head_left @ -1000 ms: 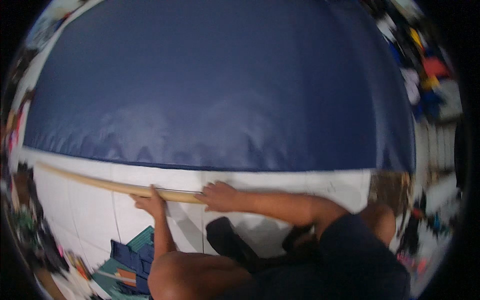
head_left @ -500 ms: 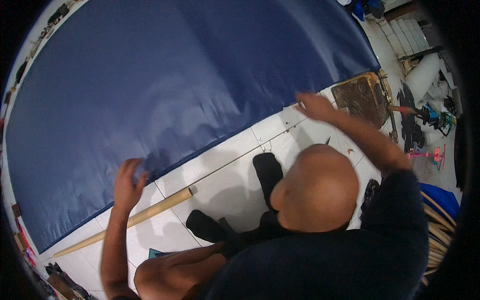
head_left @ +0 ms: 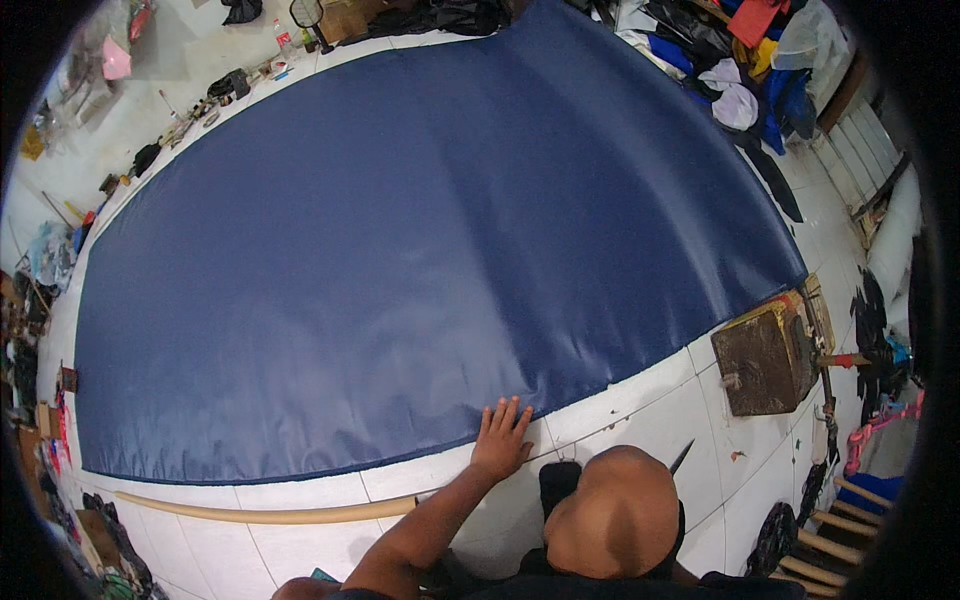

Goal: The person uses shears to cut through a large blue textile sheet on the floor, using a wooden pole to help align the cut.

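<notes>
A large dark blue sheet (head_left: 330, 290), smooth and slightly shiny like vinyl, lies spread over white floor tiles. My left hand (head_left: 502, 437) rests palm down on its near edge, fingers stretched out and holding nothing. Soft creases run across the sheet beyond the fingertips. My right hand is out of sight. A long tan cardboard tube (head_left: 270, 516) lies along the near edge, left of my forearm. My bare knee (head_left: 615, 510) is bent up to the right of the hand. Beyond the knee, a dark pointed object (head_left: 683, 456) lies on the tiles.
A worn brown block (head_left: 762, 366) stands at the sheet's right corner. Bags and cloth (head_left: 735, 95) pile up at the far right. A bottle (head_left: 283, 40) and small items line the far wall. Wooden rods (head_left: 830, 545) lie at the lower right.
My left hand has moved right along the sheet's near edge and now lies flat on it. My right hand, earlier near the brown block, has left the view. The view has tilted up, showing more beyond the sheet.
</notes>
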`<state>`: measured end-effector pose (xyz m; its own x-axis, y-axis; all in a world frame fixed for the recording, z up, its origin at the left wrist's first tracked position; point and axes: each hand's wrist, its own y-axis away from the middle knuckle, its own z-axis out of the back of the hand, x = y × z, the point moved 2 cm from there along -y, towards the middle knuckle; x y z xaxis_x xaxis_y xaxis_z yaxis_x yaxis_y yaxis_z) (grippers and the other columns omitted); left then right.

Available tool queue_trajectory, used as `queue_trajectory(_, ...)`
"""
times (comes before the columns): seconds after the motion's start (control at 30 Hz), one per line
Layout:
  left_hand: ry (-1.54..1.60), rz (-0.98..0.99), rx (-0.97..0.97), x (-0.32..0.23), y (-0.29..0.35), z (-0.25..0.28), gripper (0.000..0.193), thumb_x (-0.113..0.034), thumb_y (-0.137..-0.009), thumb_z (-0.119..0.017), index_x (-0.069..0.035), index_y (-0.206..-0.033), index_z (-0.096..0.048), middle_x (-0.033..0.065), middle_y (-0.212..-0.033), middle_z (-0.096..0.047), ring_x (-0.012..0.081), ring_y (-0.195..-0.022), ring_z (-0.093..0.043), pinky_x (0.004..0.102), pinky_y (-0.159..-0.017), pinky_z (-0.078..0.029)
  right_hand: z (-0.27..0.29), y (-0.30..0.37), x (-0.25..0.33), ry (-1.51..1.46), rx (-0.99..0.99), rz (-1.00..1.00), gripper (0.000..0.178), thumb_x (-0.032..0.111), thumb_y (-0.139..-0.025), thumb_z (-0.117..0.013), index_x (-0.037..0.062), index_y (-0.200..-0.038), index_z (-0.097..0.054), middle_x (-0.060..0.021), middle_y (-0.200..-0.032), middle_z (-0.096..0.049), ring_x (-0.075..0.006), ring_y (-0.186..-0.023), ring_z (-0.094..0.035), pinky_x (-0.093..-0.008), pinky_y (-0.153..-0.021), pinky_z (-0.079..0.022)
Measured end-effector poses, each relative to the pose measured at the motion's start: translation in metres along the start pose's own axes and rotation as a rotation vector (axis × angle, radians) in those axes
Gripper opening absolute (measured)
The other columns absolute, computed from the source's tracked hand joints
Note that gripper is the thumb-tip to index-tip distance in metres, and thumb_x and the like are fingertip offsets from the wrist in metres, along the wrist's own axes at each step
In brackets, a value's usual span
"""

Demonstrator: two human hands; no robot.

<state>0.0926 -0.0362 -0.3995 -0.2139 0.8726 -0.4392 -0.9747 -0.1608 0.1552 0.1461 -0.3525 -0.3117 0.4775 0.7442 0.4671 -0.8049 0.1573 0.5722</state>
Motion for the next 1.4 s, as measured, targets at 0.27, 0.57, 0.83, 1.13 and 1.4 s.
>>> queue_trajectory(0.27, -0.061, -0.007, -0.197, -0.009, -0.019, -0.005, 0.048, -0.026, -0.089, -0.063, -0.009, -0.133, -0.056, 0.014, -0.133, -0.052, 0.0339, -0.128, -0.046, 0.0567, -0.112, -0.03, 0.007, 0.032, 0.101, 0.087, 0.666, 0.292, 0.044, 0.03, -0.089, -0.067, -0.0004, -0.115, -0.05, -0.0182, -0.109, -0.056, -0.0327, -0.102, -0.055, -0.044, -0.091, -0.046)
queue_trajectory(0.57, 0.006, 0.073, -0.261, -0.014, -0.028, 0.003, 0.031, -0.015, -0.087, -0.06, -0.009, -0.117, -0.067, 0.0096, -0.105, -0.061, 0.0302, -0.103, -0.057, 0.0535, -0.107, -0.039, 0.023, 0.041, 0.143, 0.175, 1.02, 0.333, 0.052, 0.03, -0.091, -0.064, -0.0014, -0.125, -0.04, -0.0201, -0.119, -0.05, -0.0317, -0.112, -0.051, -0.0416, -0.097, -0.043)
queue_trajectory(0.83, 0.181, 0.086, -0.275, -0.012, -0.032, 0.001, 0.026, -0.011, -0.084, -0.068, -0.005, -0.109, -0.067, 0.0139, -0.1, -0.061, 0.0373, -0.097, -0.058, 0.0551, -0.104, -0.04, 0.026, 0.04, 0.158, 0.225, 1.117, 0.383, 0.06, 0.029, -0.093, -0.062, -0.0024, -0.134, -0.031, -0.0218, -0.128, -0.044, -0.0308, -0.12, -0.047, -0.0395, -0.103, -0.041)
queue_trajectory(1.13, 0.278, 0.116, -0.37, -0.015, -0.027, 0.011, 0.026, -0.005, -0.081, -0.07, -0.005, -0.106, -0.062, 0.0148, -0.102, -0.06, 0.0384, -0.101, -0.057, 0.0569, -0.106, -0.037, 0.026, 0.039, 0.171, 0.34, 1.144, 0.471, 0.07, 0.029, -0.095, -0.06, -0.0035, -0.143, -0.022, -0.0238, -0.138, -0.038, -0.0298, -0.129, -0.042, -0.0372, -0.11, -0.038)
queue_trajectory(1.4, 0.256, 0.079, -0.373, -0.016, -0.027, 0.007, 0.026, -0.004, -0.082, -0.069, -0.006, -0.107, -0.063, 0.0142, -0.102, -0.061, 0.0377, -0.102, -0.057, 0.0572, -0.108, -0.036, 0.024, 0.043, 0.181, 0.399, 1.171, 0.471, 0.075, 0.03, -0.097, -0.058, -0.0039, -0.15, -0.016, -0.0245, -0.143, -0.035, -0.0286, -0.133, -0.04, -0.0356, -0.113, -0.037)
